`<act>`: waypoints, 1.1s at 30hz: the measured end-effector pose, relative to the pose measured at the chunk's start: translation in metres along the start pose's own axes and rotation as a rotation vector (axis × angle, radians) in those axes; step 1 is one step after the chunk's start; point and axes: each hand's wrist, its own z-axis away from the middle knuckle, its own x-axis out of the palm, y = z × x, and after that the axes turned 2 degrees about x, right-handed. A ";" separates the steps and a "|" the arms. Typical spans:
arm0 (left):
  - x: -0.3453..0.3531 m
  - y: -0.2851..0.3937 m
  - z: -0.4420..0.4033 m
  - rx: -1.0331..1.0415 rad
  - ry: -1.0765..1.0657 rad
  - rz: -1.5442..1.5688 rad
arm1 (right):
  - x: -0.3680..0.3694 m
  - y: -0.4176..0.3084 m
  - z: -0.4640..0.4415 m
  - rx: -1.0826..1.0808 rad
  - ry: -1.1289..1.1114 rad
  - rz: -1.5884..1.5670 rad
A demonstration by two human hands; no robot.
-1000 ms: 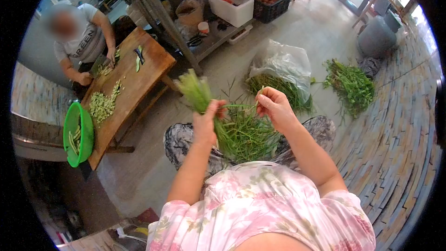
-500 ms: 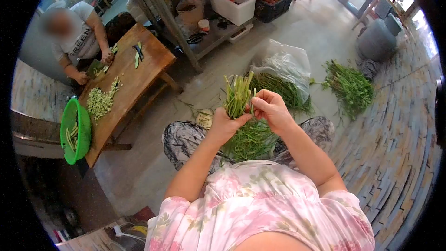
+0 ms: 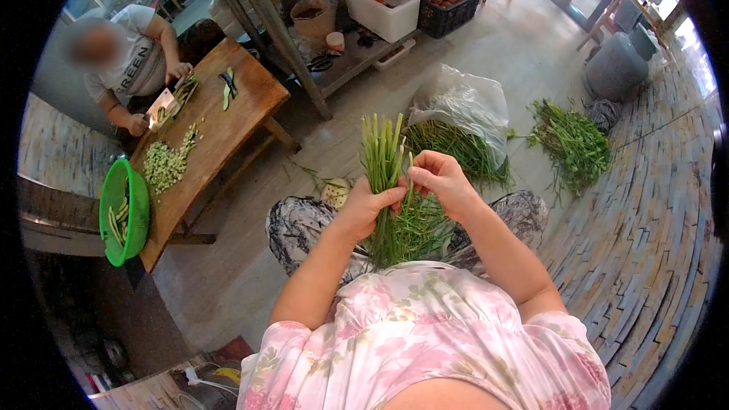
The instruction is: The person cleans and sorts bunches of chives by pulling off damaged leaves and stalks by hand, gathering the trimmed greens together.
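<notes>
- A second ago the bundle of long, slender green stems [image 3: 383,144] leaned toward the upper left of the frame, and half a second ago it was strongly foreshortened; now it stands lengthwise at the centre, pale ends toward the top.
- For the work in hand, this seems to set the stems side by side, with their right edge within easy reach of the fingers.
- The left hand [image 3: 361,212], at centre, has its grip closed around the bundle's middle, thumb across the front.
- The right hand [image 3: 444,182], just right of it, has its grip nearly closed: thumb and forefinger appear to pinch a single thin pale-green stalk [image 3: 411,161] at the bundle's right edge; its other fingers are curled.
- Below the hands, at lower centre, lies a loose heap of thin green stems [image 3: 425,231].
- Right of centre, more greens lie under a crumpled translucent plastic bag [image 3: 463,99].
- At upper left, a co-worker in a pale lettered shirt [image 3: 140,49] holds a broad metal cleaver [image 3: 162,106] at a brown wooden tabletop [image 3: 216,129].
</notes>
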 end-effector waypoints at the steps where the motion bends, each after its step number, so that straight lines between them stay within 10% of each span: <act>1: 0.000 -0.001 0.000 -0.007 0.008 -0.031 | 0.000 0.000 0.000 0.017 -0.016 0.015; 7: -0.009 -0.018 -0.006 -0.087 0.124 -0.136 | 0.014 -0.017 0.016 -0.303 0.019 0.000; 13: -0.008 -0.017 -0.003 -0.040 0.031 -0.003 | 0.001 -0.015 0.008 0.111 0.112 -0.171; 18: 0.010 -0.012 0.002 0.038 0.039 -0.102 | 0.017 -0.003 0.002 -0.011 0.108 0.081; 33: -0.066 -0.006 0.017 0.132 0.545 0.199 | -0.059 0.001 0.002 -0.026 0.287 -0.626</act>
